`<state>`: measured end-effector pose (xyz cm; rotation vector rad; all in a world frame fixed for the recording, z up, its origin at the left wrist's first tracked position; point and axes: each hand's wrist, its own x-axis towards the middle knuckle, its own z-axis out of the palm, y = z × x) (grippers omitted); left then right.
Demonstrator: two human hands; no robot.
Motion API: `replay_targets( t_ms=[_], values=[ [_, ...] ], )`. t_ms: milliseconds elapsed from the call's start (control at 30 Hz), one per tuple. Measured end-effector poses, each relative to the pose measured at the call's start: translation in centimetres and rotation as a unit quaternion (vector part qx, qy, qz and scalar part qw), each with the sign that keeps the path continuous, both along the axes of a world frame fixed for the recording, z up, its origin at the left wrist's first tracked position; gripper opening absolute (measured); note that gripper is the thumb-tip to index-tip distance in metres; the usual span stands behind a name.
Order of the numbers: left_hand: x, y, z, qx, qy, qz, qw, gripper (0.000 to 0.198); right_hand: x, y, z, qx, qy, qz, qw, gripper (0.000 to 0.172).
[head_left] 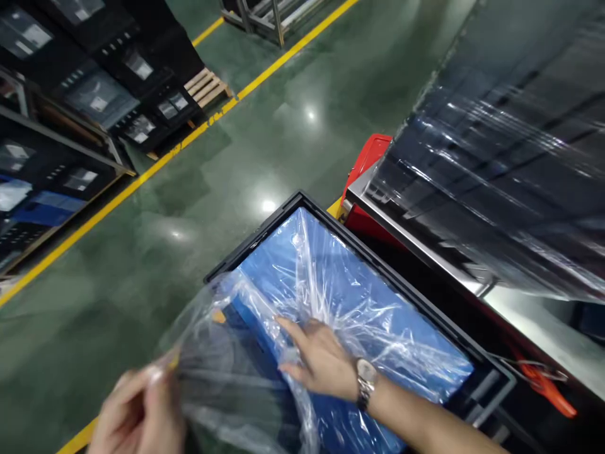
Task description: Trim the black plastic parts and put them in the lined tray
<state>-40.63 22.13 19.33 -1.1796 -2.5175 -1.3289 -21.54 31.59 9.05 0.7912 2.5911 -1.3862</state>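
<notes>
A clear plastic bag (pixel 222 366) is stretched up at its lower left edge, pinched between the thumb and fingers of my left hand (pixel 142 407). My right hand (pixel 324 358), with a metal watch (pixel 366 378) on the wrist, rests on the wrinkled film, thumb and index finger apart. Beneath the film lies a blue sheet or panel (pixel 340 265), whose exact kind I cannot tell. It sits inside a black crate (pixel 265 236) with a raised rim.
At right stand film-wrapped dark goods (pixel 496 157) beside a metal edge (pixel 406 230). An orange-handled tool (pixel 548 388) lies by the crate. Across the green floor, past a yellow line (pixel 174 151), are stacked black crates (pixel 94 82), a wooden pallet (pixel 205 87) and a metal frame (pixel 265 16).
</notes>
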Motion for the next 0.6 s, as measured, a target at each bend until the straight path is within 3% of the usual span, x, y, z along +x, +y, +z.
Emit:
replay_targets(
  t_ms=[33,67,100,133,167,200,233,267,333,367,400,433,500,567,600],
  values=[
    [1.7,2.2,-0.2,0.019,0.081,-0.122,0.989,0.009,0.6,0.2,0.5,-0.015,0.03,-0.023,0.999,0.092],
    [3.4,4.2,-0.4,-0.023,0.119,-0.272,0.955,0.012,1.0,0.4,0.9,-0.033,0.075,-0.05,0.995,0.097],
    [5.0,5.9,-0.5,-0.065,0.126,-0.382,0.913,0.018,1.4,0.7,1.1,-0.053,0.127,-0.078,0.987,0.087],
    [6.4,7.1,-0.7,-0.093,0.114,-0.442,0.885,0.027,1.7,0.9,1.3,-0.073,0.18,-0.104,0.975,0.066],
    [7.4,7.7,-1.0,-0.076,0.104,-0.485,0.865,0.028,1.8,1.1,1.4,-0.091,0.227,-0.127,0.961,0.04],
    [8.2,7.8,-1.4,-0.051,0.091,-0.486,0.868,0.025,1.9,1.2,1.5,-0.104,0.263,-0.144,0.948,0.023],
    [8.5,7.3,-2.1,-0.032,0.076,-0.474,0.877,0.018,2.0,1.3,1.5,-0.112,0.284,-0.154,0.94,0.023],
    [8.5,6.3,-3.1,-0.034,0.064,-0.455,0.888,0.026,2.0,1.3,1.6,-0.114,0.291,-0.155,0.937,0.026],
    [7.7,3.5,-5.5,-0.119,0.039,-0.41,0.904,0.077,1.9,1.0,1.7,-0.119,0.303,-0.162,0.932,0.027],
    [7.0,2.1,-6.9,-0.183,0.023,-0.391,0.902,0.089,1.8,0.9,1.8,-0.119,0.304,-0.162,0.931,0.025],
    [6.2,0.8,-8.3,-0.233,-0.001,-0.364,0.902,0.084,1.8,0.7,1.9,-0.119,0.299,-0.165,0.932,0.023],
    [5.5,-0.3,-9.4,-0.231,-0.061,-0.337,0.911,0.073,1.8,0.6,1.9,-0.125,0.287,-0.172,0.934,0.021],
    [4.5,-1.5,-11.0,-0.196,-0.251,-0.183,0.93,0.044,1.8,0.5,1.9,-0.171,0.257,-0.208,0.928,0.018],
    [4.5,-1.8,-11.7,-0.121,-0.429,-0.031,0.895,0.032,1.6,0.5,1.8,-0.226,0.244,-0.274,0.902,0.026],
    [4.9,-1.6,-11.7,-0.088,-0.476,0.009,0.875,0.034,1.3,0.5,1.7,-0.242,0.248,-0.302,0.888,0.029]
  ],
)
